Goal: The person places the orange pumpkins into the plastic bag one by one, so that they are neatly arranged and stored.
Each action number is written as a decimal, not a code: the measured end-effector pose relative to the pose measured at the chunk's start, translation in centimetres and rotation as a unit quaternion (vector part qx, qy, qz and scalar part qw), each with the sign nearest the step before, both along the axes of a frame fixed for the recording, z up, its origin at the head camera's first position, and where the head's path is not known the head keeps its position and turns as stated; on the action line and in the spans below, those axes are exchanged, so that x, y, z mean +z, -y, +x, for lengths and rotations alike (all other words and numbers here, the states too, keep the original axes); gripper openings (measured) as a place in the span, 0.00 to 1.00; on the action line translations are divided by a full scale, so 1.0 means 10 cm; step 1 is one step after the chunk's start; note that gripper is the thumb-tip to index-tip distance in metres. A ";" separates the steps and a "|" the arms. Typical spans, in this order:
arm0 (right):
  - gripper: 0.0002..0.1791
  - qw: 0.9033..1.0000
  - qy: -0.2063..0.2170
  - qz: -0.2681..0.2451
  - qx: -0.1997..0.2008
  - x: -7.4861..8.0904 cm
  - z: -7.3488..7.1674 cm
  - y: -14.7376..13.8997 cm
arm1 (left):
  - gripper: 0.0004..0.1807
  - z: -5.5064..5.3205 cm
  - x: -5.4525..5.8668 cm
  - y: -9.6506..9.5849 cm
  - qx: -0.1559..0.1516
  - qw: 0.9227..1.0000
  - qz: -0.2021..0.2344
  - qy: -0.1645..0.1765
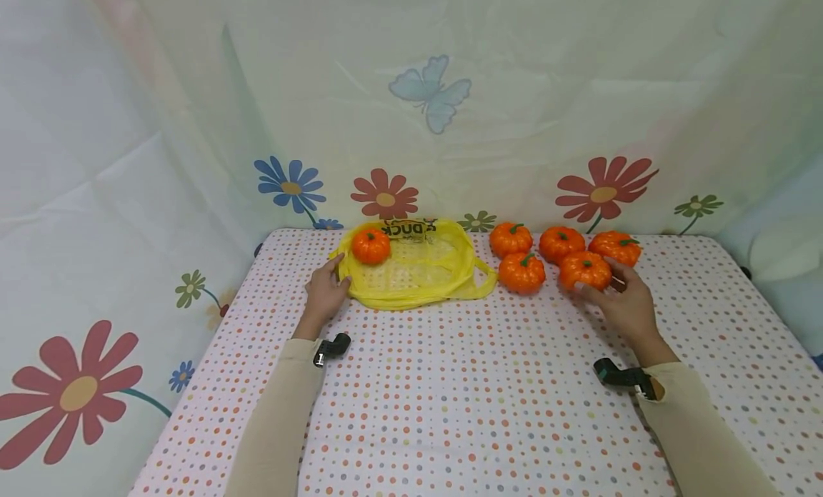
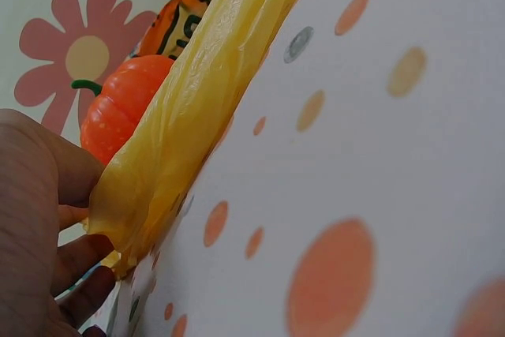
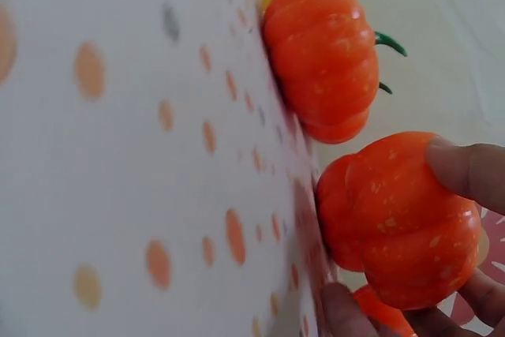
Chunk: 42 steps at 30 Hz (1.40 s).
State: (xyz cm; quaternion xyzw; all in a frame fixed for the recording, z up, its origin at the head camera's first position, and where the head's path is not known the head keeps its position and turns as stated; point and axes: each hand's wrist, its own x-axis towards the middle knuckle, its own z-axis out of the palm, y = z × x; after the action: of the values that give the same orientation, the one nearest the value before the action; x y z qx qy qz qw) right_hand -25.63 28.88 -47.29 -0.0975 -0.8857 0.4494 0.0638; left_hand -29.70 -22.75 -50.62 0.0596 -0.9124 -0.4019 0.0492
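Curling the right grip round a glossy orange ribbed pumpkin, far right; pinching a thin yellow plastic bag, far left, with the left grip!

This place seems to be a small staged corner: pale hanging sheets, printed with colourful flowers, close the far and left sides of a white counter with coloured dots.

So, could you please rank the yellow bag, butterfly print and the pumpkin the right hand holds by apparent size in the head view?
1. Yellow bag
2. Butterfly print
3. Pumpkin held by the right hand

No two look alike in size.
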 end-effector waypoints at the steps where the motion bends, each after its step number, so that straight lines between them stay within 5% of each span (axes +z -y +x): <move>1: 0.48 1.000 0.004 -0.012 0.003 0.01 0.00 0.00 | 0.32 0.00 0.00 0.00 0.000 1.000 -0.001 0.000; 9: 0.49 0.996 0.019 -0.086 0.032 0.07 0.01 0.09 | 0.32 0.02 -0.04 0.04 -0.002 1.000 -0.003 -0.001; 18: 0.47 0.990 -0.021 -0.107 0.086 0.04 -0.03 0.16 | 0.32 0.02 -0.02 0.05 0.000 1.000 -0.006 -0.004; 24: 0.44 0.987 -0.032 -0.112 0.109 0.26 0.09 0.39 | 0.32 0.01 0.00 0.04 -0.001 1.000 -0.010 0.001; 32: 0.44 0.973 -0.042 -0.143 0.175 0.55 0.24 0.82 | 0.32 -0.03 0.01 0.02 -0.003 1.000 0.005 -0.004; 42: 0.42 0.953 -0.036 -0.177 0.242 0.48 0.07 1.22 | 0.32 -0.02 -0.03 0.00 0.000 1.000 0.007 -0.001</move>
State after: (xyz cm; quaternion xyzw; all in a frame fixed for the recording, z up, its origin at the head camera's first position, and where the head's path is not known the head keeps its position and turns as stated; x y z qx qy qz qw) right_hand -24.91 16.70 -42.47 0.1262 -0.7864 0.6038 -0.0330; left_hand -29.94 -22.79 -50.91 0.0599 -0.9095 -0.4083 0.0496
